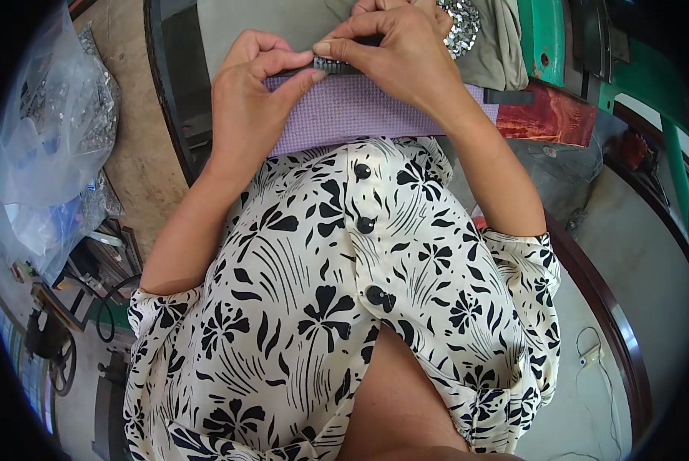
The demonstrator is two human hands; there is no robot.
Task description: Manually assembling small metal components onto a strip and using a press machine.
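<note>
A short row of small grey metal pieces (330, 66) lies along a dark strip at the table's near edge. My left hand (254, 96) pinches its left end between thumb and fingers. From the other side my right hand (406, 58) closes on the same row, thumb and forefinger at its top edge. Its other fingers curl near the frame's upper edge, and what they touch there is hidden. Beyond my right hand, a heap of small shiny metal pieces (464, 31) rests on a grey-green cloth (502, 54).
A lavender woven pad (375, 111) covers the table's near edge, against my patterned shirt. Green machine parts (542, 38) stand at the right, above a red printed board (548, 115). Clear plastic bags (68, 115) of metal pieces sit on the left beside a brown board (141, 100).
</note>
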